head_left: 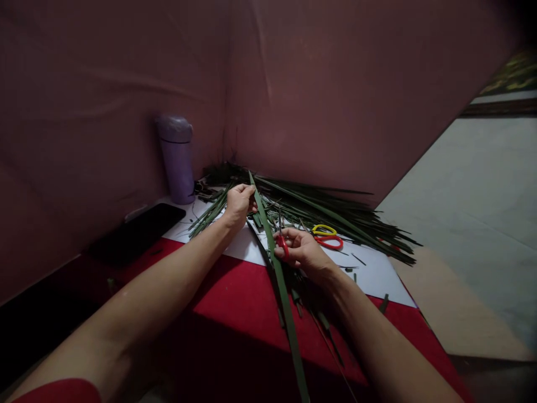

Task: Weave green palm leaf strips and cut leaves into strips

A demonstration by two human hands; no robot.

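Note:
A long green leaf strip (279, 285) runs from its pointed tip near the middle down to the bottom edge. My left hand (241, 202) pinches it just below the tip. Lower down, my right hand (300, 250) is closed around the red handles of small scissors (283, 246), whose blades point up and away beside the strip; its fingertips are at the strip's right edge. Behind both hands lies a pile of long green leaves (335, 210) on white paper (369, 274).
Yellow and red handled scissors (328, 238) lie right of my right hand. A purple bottle (178, 162) stands at the back left, near a dark flat object (138, 229). Leaf scraps are scattered over the paper and red table cover (235, 291). Pinkish walls rise behind.

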